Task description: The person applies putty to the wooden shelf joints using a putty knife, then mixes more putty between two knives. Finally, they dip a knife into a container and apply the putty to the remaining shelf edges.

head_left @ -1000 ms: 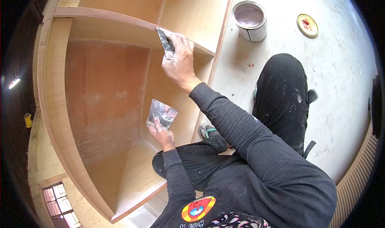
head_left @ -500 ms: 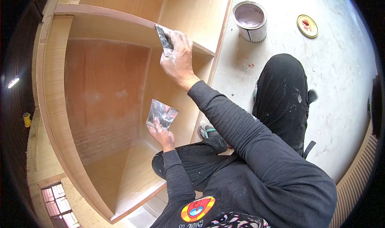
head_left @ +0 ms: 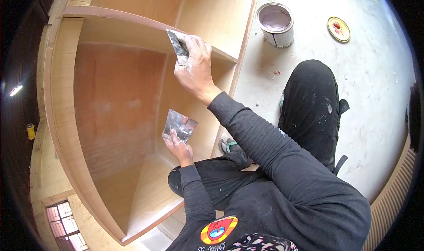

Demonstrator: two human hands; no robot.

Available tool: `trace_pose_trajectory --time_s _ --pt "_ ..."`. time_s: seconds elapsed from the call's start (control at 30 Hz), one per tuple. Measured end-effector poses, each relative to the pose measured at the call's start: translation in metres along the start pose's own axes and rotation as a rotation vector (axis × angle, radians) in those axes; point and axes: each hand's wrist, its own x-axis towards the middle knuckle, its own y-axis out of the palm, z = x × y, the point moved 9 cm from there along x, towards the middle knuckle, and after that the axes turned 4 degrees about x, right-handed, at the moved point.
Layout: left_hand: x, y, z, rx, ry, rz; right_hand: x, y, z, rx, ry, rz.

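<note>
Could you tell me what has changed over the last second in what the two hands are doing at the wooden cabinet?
The right hand has slid its putty knife a little leftward along the front edge of the shelf, blade still against the wood. The left hand still holds the second scraper in the same place inside the cabinet. The open can and lid on the floor have not moved.

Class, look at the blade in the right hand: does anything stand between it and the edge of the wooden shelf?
Nothing visible does. The right hand holds the flat metal scraper blade directly against the front edge of the wooden shelf, with no object between them.
</note>
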Motion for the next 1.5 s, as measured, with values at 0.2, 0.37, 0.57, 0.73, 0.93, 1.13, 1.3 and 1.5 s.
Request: trace_pose_trajectory --time_s 0.2,0.37,0.57,0.73,0.93,1.13,1.3,1.5 --pt "0.002 -0.002 0.002 0.000 0.024 0.029 0.005 0.003 0.000 0.007 -0.014 -0.022" --pt "0.004 -0.004 0.005 0.005 0.006 0.016 0.007 0.004 0.000 0.024 -0.023 -0.034" --pt "0.002 -0.001 0.002 0.003 0.013 0.025 0.006 0.008 -0.004 -0.006 -0.006 -0.031" --pt "0.001 0.002 -0.001 -0.029 0.005 0.015 0.007 0.009 -0.003 -0.017 -0.014 -0.033" --pt "0.000 0.004 -0.004 0.011 0.018 0.026 -0.004 0.013 -0.007 0.019 0.060 0.146" --pt "-0.004 0.009 -0.009 0.007 -0.007 0.023 0.000 0.001 0.015 0.039 0.013 0.033" --pt "-0.006 0.009 -0.012 0.040 0.014 -0.006 0.009 0.002 0.021 0.034 -0.044 -0.021" --pt "-0.002 0.002 0.000 0.020 0.006 0.021 0.011 0.009 0.019 0.024 -0.004 -0.005"
